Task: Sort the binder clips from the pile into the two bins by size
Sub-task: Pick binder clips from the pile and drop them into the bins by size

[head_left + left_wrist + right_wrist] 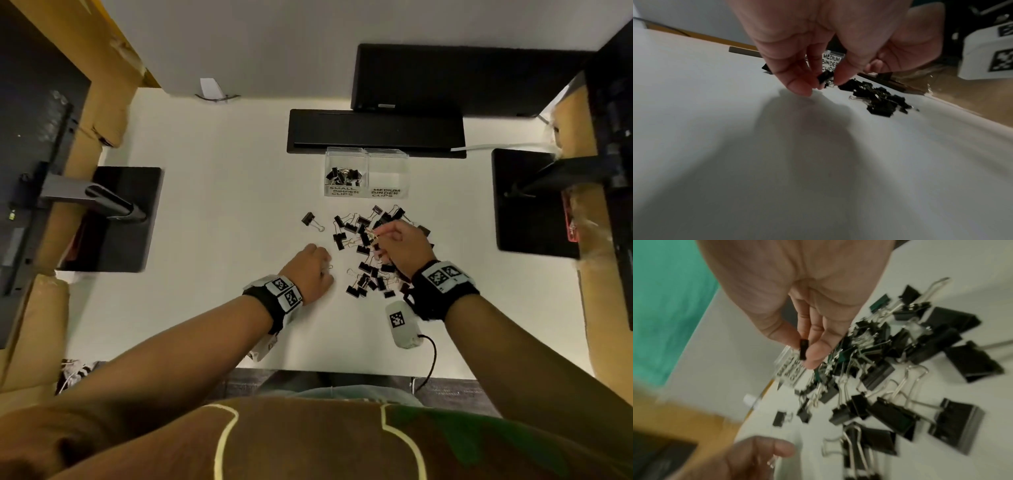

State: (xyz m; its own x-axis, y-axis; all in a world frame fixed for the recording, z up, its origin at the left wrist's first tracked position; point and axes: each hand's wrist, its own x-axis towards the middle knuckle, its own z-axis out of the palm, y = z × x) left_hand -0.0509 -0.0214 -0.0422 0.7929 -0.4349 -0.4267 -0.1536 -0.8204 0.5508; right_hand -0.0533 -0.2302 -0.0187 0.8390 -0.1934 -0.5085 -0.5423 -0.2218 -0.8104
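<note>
A pile of black binder clips (368, 255) of mixed sizes lies mid-table, with one stray clip (309, 218) to its left. Behind the pile stand two clear bins: the small-clips bin (343, 192) holds several clips, and the medium-clips bin (387, 192) looks empty. My left hand (327, 270) hovers low at the pile's left edge and pinches a small black clip (825, 77) between thumb and fingers. Over the pile's middle, my right hand (375, 236) pinches another small clip (803, 348) by its body.
A long black bar (376, 132) sits just behind the bins. Black stand plates lie at the left (116, 219) and right (534, 202). A white tagged device (400, 323) with a cable rests near the table's front edge, below the pile.
</note>
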